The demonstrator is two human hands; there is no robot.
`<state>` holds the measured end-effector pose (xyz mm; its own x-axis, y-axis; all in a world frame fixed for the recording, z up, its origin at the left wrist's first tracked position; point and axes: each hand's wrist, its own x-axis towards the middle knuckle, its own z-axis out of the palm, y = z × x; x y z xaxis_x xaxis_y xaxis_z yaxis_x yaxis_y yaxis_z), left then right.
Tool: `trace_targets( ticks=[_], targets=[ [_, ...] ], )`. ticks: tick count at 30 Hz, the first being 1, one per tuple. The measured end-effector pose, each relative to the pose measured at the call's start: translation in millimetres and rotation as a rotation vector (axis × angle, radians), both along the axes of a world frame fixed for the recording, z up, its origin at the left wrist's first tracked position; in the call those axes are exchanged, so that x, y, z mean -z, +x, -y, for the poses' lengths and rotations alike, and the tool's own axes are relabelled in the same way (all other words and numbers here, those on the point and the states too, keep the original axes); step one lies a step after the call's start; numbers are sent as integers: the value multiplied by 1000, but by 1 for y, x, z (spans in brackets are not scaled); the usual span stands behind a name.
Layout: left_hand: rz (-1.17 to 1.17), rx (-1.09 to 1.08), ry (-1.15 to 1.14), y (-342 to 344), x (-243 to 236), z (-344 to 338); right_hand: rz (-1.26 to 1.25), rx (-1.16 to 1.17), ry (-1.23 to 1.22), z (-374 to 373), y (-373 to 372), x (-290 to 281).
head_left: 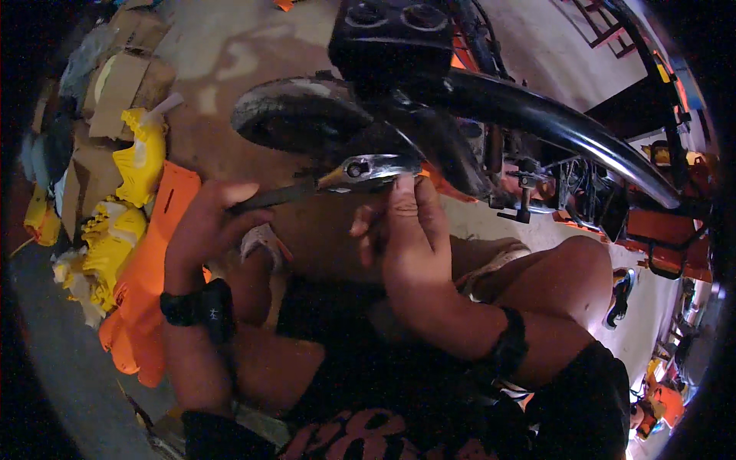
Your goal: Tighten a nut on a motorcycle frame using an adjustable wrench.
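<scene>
My left hand (203,226) is closed around the dark handle end of a pair of pliers (372,166). Its bare metal head, with a round pivot, points right, toward the underside of the motorbike frame (529,115). At the jaw tips my right hand (414,218) has thumb and forefinger pinched together, the other fingers curled. Whatever sits between that thumb and finger is too small or hidden to make out. Just beyond the pliers is a dark tyre (299,115), below a black box-shaped part (392,38) with two round recesses.
Yellow plastic parts (138,157) and an orange plastic panel (157,253) lie to my left, beside cardboard (119,92). A thick black curved tube (567,134) crosses above my right hand. Cables and an orange part (663,238) are at the right.
</scene>
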<state>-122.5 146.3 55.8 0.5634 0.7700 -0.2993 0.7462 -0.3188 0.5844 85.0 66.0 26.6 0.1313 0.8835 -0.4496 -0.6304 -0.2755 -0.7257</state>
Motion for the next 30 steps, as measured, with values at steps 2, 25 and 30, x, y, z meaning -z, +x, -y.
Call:
trace_targets(
  ticks=[2,25,30],
  targets=[
    [-21,0,-44,-2,4,-4,12,13,0,-1,-1,1],
    [71,-1,-106,-7,19,-16,62,-13,26,2,3,1],
    [46,-45,-158,-6,16,-17,95,-50,0,3,4,-1]
  ],
)
